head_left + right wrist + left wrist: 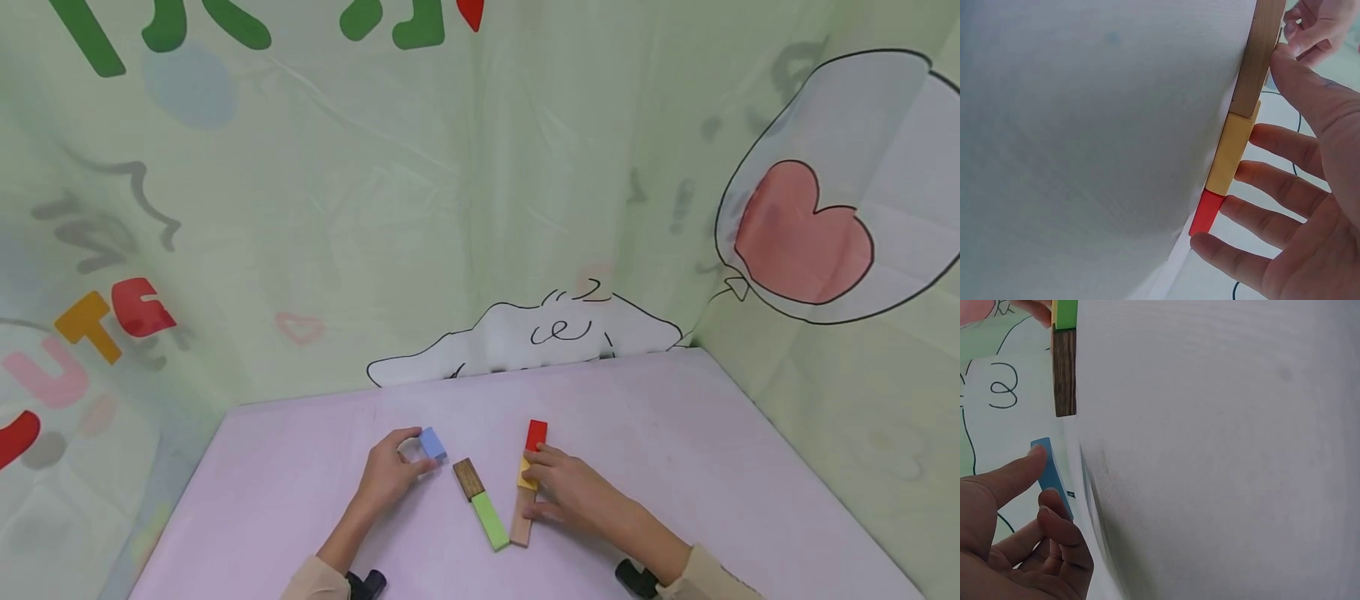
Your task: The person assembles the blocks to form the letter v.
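Between thumb and fingers, my left hand pinches a light blue block; the left wrist view shows the same blue block tilted. My right hand lies over a row made of a red block, a yellow block and a plain wood block. In the right wrist view its spread fingers touch the tops or sides of these blocks. Left of that row, a dark brown wood-grain block meets a light green block end to end, slanting toward the plain wood block's near end.
A pale lilac table carries the blocks. Printed curtains stand behind it and at both sides. Black wrist camera mounts sit at both sleeves, near the table's front.
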`<state>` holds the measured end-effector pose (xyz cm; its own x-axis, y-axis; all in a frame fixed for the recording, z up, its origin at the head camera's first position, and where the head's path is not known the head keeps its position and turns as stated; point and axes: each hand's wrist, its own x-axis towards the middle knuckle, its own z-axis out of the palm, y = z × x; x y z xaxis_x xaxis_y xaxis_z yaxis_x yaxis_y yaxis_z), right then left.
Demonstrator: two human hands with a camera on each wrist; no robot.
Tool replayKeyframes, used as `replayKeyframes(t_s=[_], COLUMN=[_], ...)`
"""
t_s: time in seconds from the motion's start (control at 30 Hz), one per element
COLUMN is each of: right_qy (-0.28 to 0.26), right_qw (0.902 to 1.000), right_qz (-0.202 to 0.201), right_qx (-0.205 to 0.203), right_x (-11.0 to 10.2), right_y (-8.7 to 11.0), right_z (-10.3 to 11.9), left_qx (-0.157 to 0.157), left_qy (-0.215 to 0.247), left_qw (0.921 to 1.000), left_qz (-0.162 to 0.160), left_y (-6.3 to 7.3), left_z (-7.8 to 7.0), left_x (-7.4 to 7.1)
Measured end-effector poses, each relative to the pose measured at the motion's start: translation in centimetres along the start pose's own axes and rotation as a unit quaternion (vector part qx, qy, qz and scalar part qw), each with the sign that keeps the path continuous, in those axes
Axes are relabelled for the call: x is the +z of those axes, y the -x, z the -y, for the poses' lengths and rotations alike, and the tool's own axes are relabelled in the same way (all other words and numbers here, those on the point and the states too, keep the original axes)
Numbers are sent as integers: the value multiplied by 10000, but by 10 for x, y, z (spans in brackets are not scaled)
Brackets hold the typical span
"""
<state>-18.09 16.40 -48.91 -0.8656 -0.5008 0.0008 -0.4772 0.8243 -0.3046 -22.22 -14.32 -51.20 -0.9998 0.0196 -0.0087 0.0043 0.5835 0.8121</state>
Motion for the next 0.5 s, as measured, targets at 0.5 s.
replayKeyframes(t_s=[0.5], right_qy=[94], right_qw=[9999], right_qz=[-116], right_qx=[-82], right_x=[3], right_y=[0], right_z=[-2], left_qx=[39], left_qy=[62], left_qw=[9999], left_qz=[77], left_y=[-6], left_z=[-3], left_x=[11])
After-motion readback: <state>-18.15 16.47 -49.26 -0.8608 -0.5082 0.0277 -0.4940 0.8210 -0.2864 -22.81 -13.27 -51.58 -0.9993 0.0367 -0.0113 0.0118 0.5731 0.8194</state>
